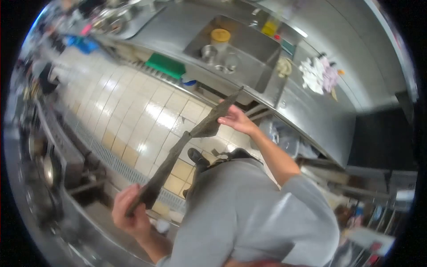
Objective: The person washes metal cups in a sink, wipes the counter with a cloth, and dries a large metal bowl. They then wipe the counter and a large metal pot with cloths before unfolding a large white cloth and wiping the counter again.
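A long dark grey strip, apparently folded cloth [167,167], stretches diagonally in front of my body. It is widest near its two ends and pinched narrow around its middle. At the lower left, my left hand [130,211] grips one end, with fingers and thumb around it. Up to the right, my right hand [236,120] holds the other part between thumb and fingers, and a pointed tip sticks out beyond it. The strip hangs in the air above the tiled floor, touching only my hands.
Beyond the strip, a steel sink [262,82] holds a yellow-lidded container [220,36] and metal pots. White and lilac cloths [318,75] lie on the steel counter [318,118]. A green board [165,66] sits below the counter. Cooking equipment [49,171] lines the left side.
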The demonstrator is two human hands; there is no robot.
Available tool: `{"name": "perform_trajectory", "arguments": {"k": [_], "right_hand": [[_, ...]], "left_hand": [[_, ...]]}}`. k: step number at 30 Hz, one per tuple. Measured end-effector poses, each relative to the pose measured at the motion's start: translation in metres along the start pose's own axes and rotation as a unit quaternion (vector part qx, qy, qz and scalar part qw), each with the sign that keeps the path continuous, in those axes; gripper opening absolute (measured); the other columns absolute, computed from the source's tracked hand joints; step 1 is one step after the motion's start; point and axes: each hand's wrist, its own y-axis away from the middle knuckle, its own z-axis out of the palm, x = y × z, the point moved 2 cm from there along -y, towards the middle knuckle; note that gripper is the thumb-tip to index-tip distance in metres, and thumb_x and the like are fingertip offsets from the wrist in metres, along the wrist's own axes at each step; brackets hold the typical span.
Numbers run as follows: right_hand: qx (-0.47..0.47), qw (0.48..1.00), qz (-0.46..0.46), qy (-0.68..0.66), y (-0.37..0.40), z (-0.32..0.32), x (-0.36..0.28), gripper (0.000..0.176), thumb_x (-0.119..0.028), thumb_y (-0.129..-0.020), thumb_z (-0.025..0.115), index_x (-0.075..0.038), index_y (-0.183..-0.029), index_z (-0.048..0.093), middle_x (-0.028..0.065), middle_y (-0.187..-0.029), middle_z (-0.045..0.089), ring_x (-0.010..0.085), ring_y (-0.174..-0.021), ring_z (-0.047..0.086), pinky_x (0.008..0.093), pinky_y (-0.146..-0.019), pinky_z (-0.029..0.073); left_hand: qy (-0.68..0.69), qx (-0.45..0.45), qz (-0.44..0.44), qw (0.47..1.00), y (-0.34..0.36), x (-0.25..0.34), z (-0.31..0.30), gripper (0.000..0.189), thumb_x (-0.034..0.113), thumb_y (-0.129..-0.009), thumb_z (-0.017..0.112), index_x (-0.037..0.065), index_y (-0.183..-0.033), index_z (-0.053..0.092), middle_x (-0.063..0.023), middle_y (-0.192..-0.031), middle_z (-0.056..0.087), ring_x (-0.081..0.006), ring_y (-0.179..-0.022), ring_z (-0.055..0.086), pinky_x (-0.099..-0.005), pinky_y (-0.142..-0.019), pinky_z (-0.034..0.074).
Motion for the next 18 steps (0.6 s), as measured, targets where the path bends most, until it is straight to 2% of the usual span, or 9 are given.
{"name": "perform_trajectory", "arguments": {"k": [2,3,4,6,8,11,12,15,18], "right_hand": [[-0.030,0.999,0.017,-0.040,0.002,0.016,-0.042,0.063,-0.008,-0.091,0.071,-0.005,-0.146,0.041,0.0078,-0.133,0.057,0.0193,-0.119,0.057,0.0352,-0.105,0.047],[0.028,0.999,0.035,-0.001,-0.010,0.008,0.000,0.055,-0.009,-0.091,0.071,-0.006,-0.141,0.048,0.0071,-0.130,0.060,0.0173,-0.118,0.058,0.0325,-0.103,0.048],[0.015,0.998,0.038,-0.045,-0.004,0.016,-0.044,0.044,-0.011,-0.092,0.070,-0.005,-0.133,0.055,0.0057,-0.124,0.064,0.0156,-0.114,0.060,0.0313,-0.101,0.049],[0.038,0.995,0.050,-0.078,-0.014,0.008,-0.017,0.055,-0.029,-0.091,0.073,-0.002,-0.135,0.053,0.0098,-0.131,0.061,0.0224,-0.120,0.058,0.0377,-0.106,0.044],[0.072,0.988,0.123,-0.066,-0.015,0.000,-0.023,0.052,-0.030,-0.092,0.073,-0.001,-0.131,0.056,0.0101,-0.129,0.063,0.0211,-0.118,0.059,0.0359,-0.104,0.045],[0.168,0.972,0.165,-0.012,-0.032,-0.021,0.029,0.043,-0.027,-0.095,0.070,0.000,-0.127,0.060,0.0086,-0.124,0.065,0.0172,-0.115,0.060,0.0340,-0.102,0.046],[0.152,0.975,0.161,-0.013,-0.040,-0.017,0.016,0.043,-0.027,-0.095,0.070,0.000,-0.127,0.060,0.0086,-0.124,0.065,0.0172,-0.115,0.060,0.0340,-0.102,0.046],[0.138,0.971,0.035,-0.193,-0.058,-0.024,-0.008,0.037,-0.023,-0.099,0.063,0.002,-0.126,0.060,0.0054,-0.121,0.066,0.0122,-0.109,0.058,0.0307,-0.098,0.046],[0.187,0.960,0.012,-0.209,-0.089,-0.037,0.001,0.029,-0.023,-0.101,0.060,0.000,-0.119,0.064,0.0001,-0.109,0.068,0.0089,-0.098,0.058,0.0259,-0.091,0.045]], "left_hand": [[0.029,-0.015,0.017,0.999,-0.031,-0.022,-0.005,0.024,-0.001,-0.076,0.067,-0.004,-0.100,0.067,-0.0233,-0.096,0.071,-0.0340,-0.092,0.068,-0.0392,-0.086,0.053],[0.021,-0.056,0.021,0.998,-0.051,-0.034,-0.007,0.024,0.000,-0.077,0.068,-0.005,-0.100,0.066,-0.0230,-0.097,0.071,-0.0340,-0.092,0.068,-0.0394,-0.086,0.053],[0.010,-0.091,0.022,0.996,-0.070,-0.046,-0.007,0.024,0.002,-0.078,0.070,-0.005,-0.101,0.066,-0.0227,-0.098,0.071,-0.0339,-0.092,0.068,-0.0396,-0.086,0.053],[0.040,-0.097,0.015,0.994,-0.095,-0.078,-0.001,0.028,0.003,-0.077,0.072,-0.005,-0.103,0.068,-0.0203,-0.100,0.071,-0.0318,-0.095,0.068,-0.0377,-0.087,0.052],[0.091,-0.101,-0.010,0.991,-0.122,-0.105,0.014,0.027,0.001,-0.080,0.071,-0.006,-0.106,0.067,-0.0187,-0.102,0.071,-0.0290,-0.096,0.067,-0.0352,-0.089,0.051],[0.199,-0.087,-0.159,0.963,-0.168,-0.129,0.057,0.021,0.000,-0.088,0.063,-0.007,-0.108,0.067,-0.0121,-0.103,0.070,-0.0189,-0.095,0.064,-0.0304,-0.088,0.049],[0.235,-0.077,-0.220,0.943,-0.184,-0.134,0.073,0.020,0.000,-0.091,0.061,-0.007,-0.109,0.066,-0.0094,-0.102,0.069,-0.0153,-0.094,0.062,-0.0286,-0.086,0.049],[0.193,-0.103,-0.236,0.947,-0.235,-0.153,0.114,0.020,0.003,-0.092,0.066,-0.006,-0.109,0.066,-0.0037,-0.094,0.066,-0.0087,-0.083,0.059,-0.0244,-0.074,0.048],[0.153,-0.095,-0.172,0.969,-0.279,-0.185,0.156,0.015,0.005,-0.092,0.068,-0.005,-0.104,0.066,-0.0029,-0.090,0.065,-0.0083,-0.081,0.059,-0.0229,-0.071,0.048]]}}
